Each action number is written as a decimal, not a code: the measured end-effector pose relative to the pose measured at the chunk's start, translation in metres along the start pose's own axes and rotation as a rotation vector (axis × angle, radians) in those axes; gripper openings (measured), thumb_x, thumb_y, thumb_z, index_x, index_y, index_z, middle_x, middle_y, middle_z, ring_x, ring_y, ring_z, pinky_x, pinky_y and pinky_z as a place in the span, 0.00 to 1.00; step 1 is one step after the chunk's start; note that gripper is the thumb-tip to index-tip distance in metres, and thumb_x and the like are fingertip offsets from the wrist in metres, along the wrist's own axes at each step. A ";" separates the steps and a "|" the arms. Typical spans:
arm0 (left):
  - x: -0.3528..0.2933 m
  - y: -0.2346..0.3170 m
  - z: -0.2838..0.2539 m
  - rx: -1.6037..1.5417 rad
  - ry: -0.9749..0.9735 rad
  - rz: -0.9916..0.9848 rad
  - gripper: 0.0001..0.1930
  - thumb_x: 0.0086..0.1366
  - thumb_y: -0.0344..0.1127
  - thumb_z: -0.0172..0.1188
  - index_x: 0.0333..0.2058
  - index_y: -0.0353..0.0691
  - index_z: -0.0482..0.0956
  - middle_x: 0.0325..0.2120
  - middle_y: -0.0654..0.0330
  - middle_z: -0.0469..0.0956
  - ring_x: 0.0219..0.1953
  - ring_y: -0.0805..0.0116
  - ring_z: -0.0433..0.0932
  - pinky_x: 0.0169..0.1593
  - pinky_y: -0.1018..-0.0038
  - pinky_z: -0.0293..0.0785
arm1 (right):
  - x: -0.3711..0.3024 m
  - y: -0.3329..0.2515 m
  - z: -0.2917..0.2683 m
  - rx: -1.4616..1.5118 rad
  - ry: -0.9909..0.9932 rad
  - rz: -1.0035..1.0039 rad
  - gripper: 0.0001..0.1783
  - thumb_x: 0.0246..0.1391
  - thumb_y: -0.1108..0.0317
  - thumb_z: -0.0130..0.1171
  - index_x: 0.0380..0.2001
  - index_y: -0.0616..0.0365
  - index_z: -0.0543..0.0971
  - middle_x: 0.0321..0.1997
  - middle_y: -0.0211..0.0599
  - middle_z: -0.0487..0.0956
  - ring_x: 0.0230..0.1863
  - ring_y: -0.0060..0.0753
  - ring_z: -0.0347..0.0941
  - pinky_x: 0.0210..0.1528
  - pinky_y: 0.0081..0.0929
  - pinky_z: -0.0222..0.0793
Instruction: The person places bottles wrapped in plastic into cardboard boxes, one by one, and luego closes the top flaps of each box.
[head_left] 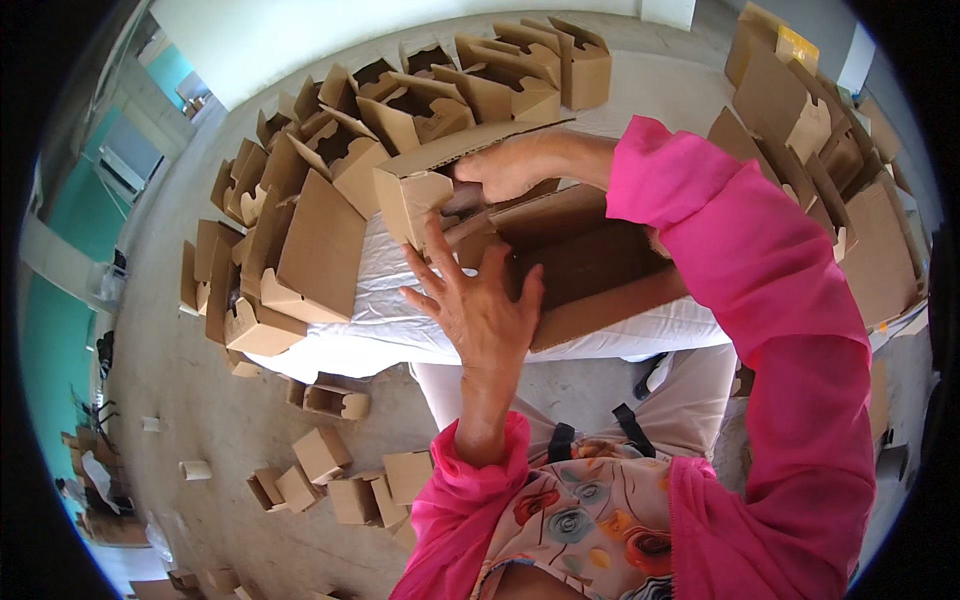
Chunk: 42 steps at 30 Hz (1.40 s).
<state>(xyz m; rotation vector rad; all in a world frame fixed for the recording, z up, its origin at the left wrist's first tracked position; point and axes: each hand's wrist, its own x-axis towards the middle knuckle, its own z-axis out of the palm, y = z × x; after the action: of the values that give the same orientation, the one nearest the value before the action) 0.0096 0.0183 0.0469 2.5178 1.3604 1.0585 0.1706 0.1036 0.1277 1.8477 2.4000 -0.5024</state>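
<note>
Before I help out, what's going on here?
Someone in pink sleeves has the right hand at the far left corner of an open brown cardboard box; the left hand, spread, touches its left end. The box rests on white cloth. More open brown boxes stand beyond and on both sides; others lie on the floor.

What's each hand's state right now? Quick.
Left hand: open, fingers spread at the left end of the open cardboard box.
Right hand: reaching into that end; fingertips hidden, grip cannot be told.
</note>
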 end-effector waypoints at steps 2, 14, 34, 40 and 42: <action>0.005 -0.008 0.002 -0.023 0.025 0.023 0.19 0.50 0.44 0.68 0.41 0.48 0.77 0.64 0.48 0.48 0.65 0.36 0.46 0.57 0.38 0.50 | 0.002 0.011 0.007 -0.049 0.040 -0.044 0.22 0.52 0.70 0.48 0.52 0.57 0.71 0.50 0.48 0.75 0.51 0.49 0.71 0.51 0.40 0.66; 0.053 -0.069 -0.001 -1.001 -0.432 -0.317 0.05 0.62 0.31 0.59 0.35 0.40 0.81 0.19 0.70 0.74 0.21 0.83 0.70 0.27 0.83 0.71 | 0.003 0.018 0.012 -0.109 -0.005 -0.094 0.17 0.54 0.64 0.46 0.45 0.58 0.74 0.41 0.47 0.78 0.43 0.48 0.74 0.44 0.39 0.68; 0.077 -0.085 0.002 -0.506 0.087 0.353 0.07 0.56 0.29 0.65 0.33 0.35 0.79 0.50 0.51 0.69 0.47 0.58 0.74 0.45 0.68 0.75 | 0.025 0.019 0.012 0.161 0.149 -0.074 0.30 0.48 0.66 0.56 0.57 0.56 0.67 0.56 0.48 0.72 0.56 0.44 0.68 0.54 0.34 0.64; 0.078 -0.103 0.008 -0.907 -0.106 0.083 0.04 0.57 0.28 0.65 0.27 0.36 0.78 0.53 0.56 0.66 0.49 0.65 0.71 0.45 0.71 0.75 | 0.006 0.011 0.008 0.203 0.120 0.015 0.27 0.47 0.77 0.49 0.55 0.58 0.70 0.52 0.49 0.75 0.54 0.46 0.69 0.54 0.35 0.64; 0.078 -0.102 0.002 -0.949 -0.103 0.137 0.05 0.58 0.29 0.63 0.26 0.36 0.78 0.54 0.56 0.65 0.52 0.63 0.70 0.49 0.69 0.73 | 0.009 0.016 0.010 0.326 0.110 -0.028 0.28 0.47 0.75 0.51 0.56 0.58 0.69 0.52 0.49 0.75 0.54 0.45 0.69 0.54 0.34 0.63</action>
<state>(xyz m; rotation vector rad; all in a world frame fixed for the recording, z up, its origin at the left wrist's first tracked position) -0.0321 0.1395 0.0476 1.8990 0.4521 1.1865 0.1824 0.1123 0.1129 2.0139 2.5440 -0.8612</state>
